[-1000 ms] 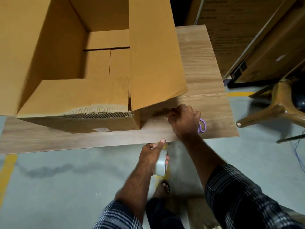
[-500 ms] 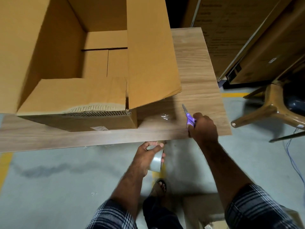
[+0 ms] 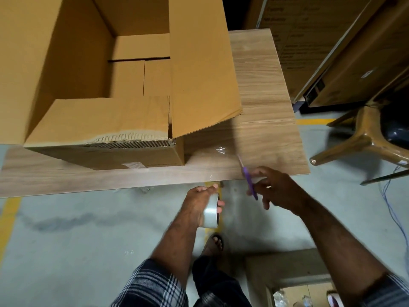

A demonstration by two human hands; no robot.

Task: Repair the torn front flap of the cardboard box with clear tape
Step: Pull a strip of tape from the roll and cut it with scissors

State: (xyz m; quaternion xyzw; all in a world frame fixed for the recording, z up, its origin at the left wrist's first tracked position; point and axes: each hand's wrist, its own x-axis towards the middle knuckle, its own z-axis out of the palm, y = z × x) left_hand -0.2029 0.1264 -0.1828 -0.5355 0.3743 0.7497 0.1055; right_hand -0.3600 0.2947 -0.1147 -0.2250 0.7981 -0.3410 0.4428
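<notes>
— Cardboard box, tan and open-topped, sits on the wood-grain counter, its torn front flap folded inward with corrugation showing along the near edge.
— Why the hands so low?
— Left hand closes its grip round the roll of clear tape; right hand holds purple-handled scissors, probably ready to cut.
— Obstacles?
— A crumpled tape scrap on the counter; a wooden stool stands well apart.

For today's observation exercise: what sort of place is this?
Probably a warehouse or storeroom: bare concrete floor with yellow line markings, and big printed cartons stacked behind the table.
</notes>
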